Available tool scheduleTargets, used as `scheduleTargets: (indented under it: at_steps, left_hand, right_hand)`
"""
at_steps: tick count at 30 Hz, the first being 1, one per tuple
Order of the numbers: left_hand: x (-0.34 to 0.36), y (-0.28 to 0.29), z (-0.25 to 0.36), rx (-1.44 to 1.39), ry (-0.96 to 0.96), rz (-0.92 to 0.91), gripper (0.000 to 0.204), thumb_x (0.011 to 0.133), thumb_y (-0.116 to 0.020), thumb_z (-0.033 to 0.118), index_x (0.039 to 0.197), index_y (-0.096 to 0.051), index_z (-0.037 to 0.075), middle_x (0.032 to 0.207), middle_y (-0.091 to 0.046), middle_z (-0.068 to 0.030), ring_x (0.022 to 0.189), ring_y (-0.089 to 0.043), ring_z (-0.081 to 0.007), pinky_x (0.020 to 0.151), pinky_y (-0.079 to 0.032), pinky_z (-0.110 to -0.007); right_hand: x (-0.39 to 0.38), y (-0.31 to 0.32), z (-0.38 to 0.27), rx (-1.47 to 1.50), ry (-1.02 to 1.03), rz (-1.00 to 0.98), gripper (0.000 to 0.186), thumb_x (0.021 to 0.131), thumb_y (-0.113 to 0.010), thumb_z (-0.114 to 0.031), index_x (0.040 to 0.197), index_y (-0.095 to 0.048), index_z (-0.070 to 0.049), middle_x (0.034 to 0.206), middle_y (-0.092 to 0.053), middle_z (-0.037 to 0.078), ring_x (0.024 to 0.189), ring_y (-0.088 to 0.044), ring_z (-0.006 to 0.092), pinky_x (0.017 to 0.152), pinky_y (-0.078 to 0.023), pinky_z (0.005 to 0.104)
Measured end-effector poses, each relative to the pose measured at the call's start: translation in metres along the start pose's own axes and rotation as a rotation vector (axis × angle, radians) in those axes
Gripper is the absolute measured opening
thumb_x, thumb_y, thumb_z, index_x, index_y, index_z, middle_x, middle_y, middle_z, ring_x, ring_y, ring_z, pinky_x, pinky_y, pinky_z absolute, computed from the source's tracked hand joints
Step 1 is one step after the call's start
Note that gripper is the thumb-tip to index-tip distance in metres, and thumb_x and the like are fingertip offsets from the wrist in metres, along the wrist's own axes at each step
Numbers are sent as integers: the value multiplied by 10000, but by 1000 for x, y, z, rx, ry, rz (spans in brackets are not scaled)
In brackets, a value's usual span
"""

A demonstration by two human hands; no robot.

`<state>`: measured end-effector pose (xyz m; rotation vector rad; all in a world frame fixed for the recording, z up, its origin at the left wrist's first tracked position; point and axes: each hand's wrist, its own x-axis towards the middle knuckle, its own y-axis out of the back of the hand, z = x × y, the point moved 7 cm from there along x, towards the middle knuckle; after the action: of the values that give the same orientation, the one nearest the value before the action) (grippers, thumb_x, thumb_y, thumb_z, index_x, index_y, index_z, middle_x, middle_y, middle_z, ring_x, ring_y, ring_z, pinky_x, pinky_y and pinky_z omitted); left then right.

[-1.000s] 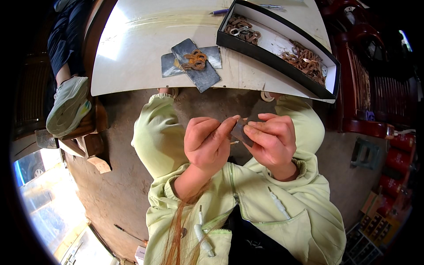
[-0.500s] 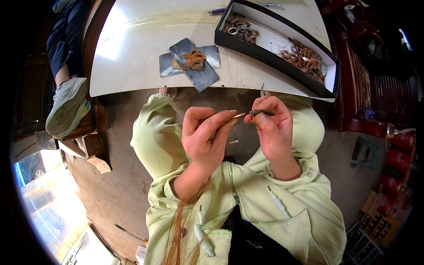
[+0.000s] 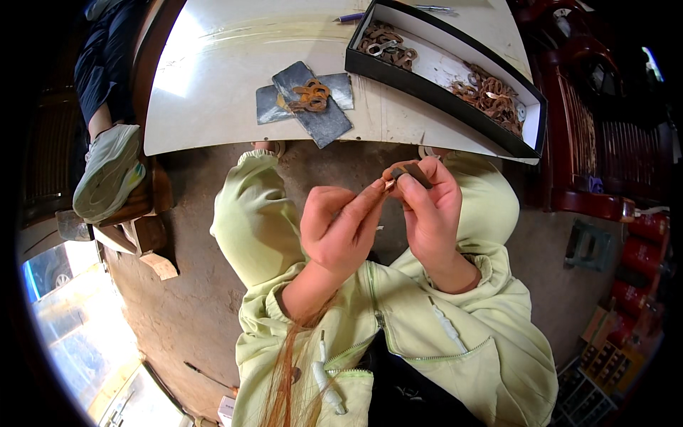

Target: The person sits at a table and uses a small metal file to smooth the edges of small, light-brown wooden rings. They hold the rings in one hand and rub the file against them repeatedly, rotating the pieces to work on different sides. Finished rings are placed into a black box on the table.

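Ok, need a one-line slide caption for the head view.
Both hands, left hand and right hand, pinch a small dark piece over the lap, below a white table bearing a black tray of rusty rings.

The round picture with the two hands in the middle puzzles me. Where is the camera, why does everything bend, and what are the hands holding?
There is no machine here. The camera sits on a person's head and looks down, so you see their own arms in pale green sleeves coming up from the lower edge. Its very wide lens bends straight edges near the rim.

The left hand and the right hand meet above the person's lap and pinch a small dark piece between the fingertips; what it is exactly is too small to tell.

Ahead stands a white table. On it lie crossed grey metal plates with rusty-brown rings on top, a long black box holding more such rusty pieces, and a purple pen. At the left, another person's light shoe shows.
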<state>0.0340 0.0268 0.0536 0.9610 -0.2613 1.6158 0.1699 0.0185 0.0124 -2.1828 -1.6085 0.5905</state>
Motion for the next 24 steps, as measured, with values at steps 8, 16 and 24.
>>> scheduleTargets:
  at_steps: [8,16,24]
  left_hand:
    - [-2,-5,9,103,-271,72,274,565,-753,-94,815,-711,10,693,-459,-18,518,-467,-143,433,-376,-249]
    - [-2,-7,0,67,-74,19,253,595,-761,-108,822,-703,-12,666,-450,-34,522,-447,-129,439,-339,-246]
    - [-4,-8,-2,39,-126,40,310,536,-744,-88,833,-702,-12,706,-454,-31,540,-475,-150,439,-367,-263]
  right_hand:
    - [1,7,8,-9,-10,55,62,885,-577,-29,842,-536,-14,924,-645,91,837,-598,102,777,-517,282]
    - [5,2,11,-4,-4,52,64,877,-577,-18,829,-534,-17,923,-647,94,831,-592,98,781,-509,267]
    - [5,4,15,17,-54,76,87,874,-577,-27,804,-524,-28,903,-647,88,821,-590,90,756,-506,259]
